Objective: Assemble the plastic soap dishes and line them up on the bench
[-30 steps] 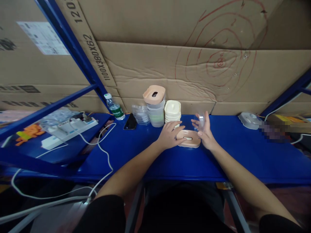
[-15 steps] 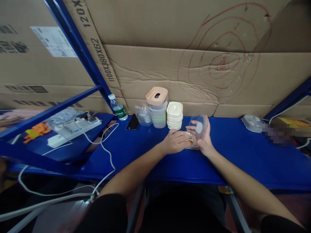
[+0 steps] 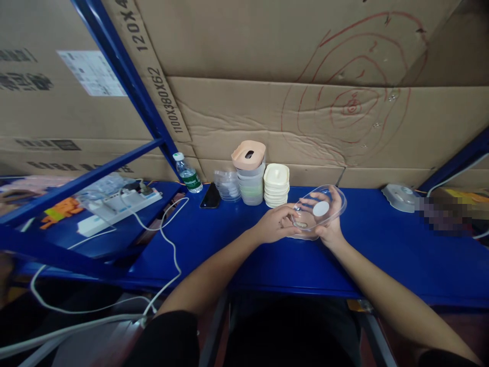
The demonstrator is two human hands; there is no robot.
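Observation:
Both my hands meet over the middle of the blue shelf point(image 3: 382, 239). My right hand point(image 3: 331, 224) cups a clear plastic container point(image 3: 320, 210) with a round white sticker, tilted toward me. My left hand point(image 3: 274, 223) grips its left rim with curled fingers. A pink lid point(image 3: 301, 235) lies on the shelf under the container, mostly hidden by it. Just behind stand a stack of cream lids point(image 3: 275, 185), a stack of clear tubs capped by a pink lid point(image 3: 248, 171), and more clear containers point(image 3: 226, 183).
A water bottle point(image 3: 186, 173) and a black phone point(image 3: 210, 195) lie left of the stacks. A white power strip point(image 3: 116, 205) with trailing cables sits at the far left, a white round device point(image 3: 399, 195) at the right. Cardboard boxes wall the back.
My right hand has turned the clear container from edge-on to face me and brought it down over the pink lid. My left hand moved off the pink lid onto the container's rim.

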